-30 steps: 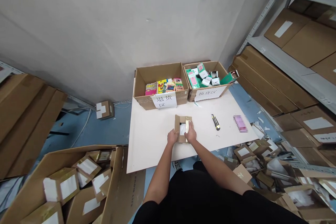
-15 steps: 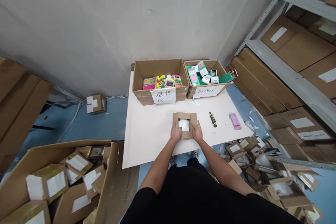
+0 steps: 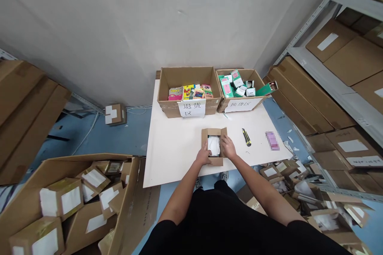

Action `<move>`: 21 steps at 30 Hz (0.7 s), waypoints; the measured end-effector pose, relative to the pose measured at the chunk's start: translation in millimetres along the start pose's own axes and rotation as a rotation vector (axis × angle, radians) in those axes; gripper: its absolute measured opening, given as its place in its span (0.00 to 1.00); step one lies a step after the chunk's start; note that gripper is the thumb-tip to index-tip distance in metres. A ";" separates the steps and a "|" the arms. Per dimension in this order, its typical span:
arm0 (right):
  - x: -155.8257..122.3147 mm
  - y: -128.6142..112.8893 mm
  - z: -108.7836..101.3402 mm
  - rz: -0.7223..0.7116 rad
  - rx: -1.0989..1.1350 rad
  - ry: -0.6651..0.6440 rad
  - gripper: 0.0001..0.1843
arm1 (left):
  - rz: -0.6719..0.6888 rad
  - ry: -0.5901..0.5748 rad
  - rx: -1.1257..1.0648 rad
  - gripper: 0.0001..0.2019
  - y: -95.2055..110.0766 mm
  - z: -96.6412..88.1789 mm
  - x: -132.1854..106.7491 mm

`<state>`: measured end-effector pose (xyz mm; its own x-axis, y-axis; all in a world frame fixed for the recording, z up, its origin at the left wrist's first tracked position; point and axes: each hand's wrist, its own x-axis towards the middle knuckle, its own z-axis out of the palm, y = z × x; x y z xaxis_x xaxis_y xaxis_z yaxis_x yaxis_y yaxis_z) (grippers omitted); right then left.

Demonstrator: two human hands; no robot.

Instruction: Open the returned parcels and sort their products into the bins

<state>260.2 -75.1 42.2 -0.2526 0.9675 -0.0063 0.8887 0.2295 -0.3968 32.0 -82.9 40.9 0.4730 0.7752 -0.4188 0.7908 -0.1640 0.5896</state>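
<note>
A small open cardboard box (image 3: 213,132) with white wrapping (image 3: 213,145) inside sits on the white table (image 3: 173,147) just in front of me. My left hand (image 3: 204,156) grips the box's near left edge, fingers curled on the rim. My right hand (image 3: 228,146) rests on the right side, its fingers reaching into the opening against the white wrapping.
A utility knife (image 3: 246,136) and a pink item (image 3: 272,140) lie right of the box. Two labelled cartons (image 3: 189,105) (image 3: 243,103) of small packages stand at the table's far edge. A big carton of taped parcels (image 3: 62,199) is at lower left, emptied boxes (image 3: 302,191) at right, shelving (image 3: 335,75) beyond.
The box flaps went from partly folded over to spread open. My right hand moved from the box's near edge to its right side, fingers into the opening; the left hand kept hold.
</note>
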 end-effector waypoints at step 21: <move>99.2 13.1 9.8 0.245 0.060 -0.283 0.50 | -0.133 0.067 0.191 0.18 18.2 23.3 -4.5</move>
<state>243.1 22.9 27.3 -0.1384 0.9234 -0.3581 0.9140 -0.0201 -0.4053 53.3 -103.6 37.4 0.3377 0.8356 -0.4333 0.9067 -0.1652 0.3881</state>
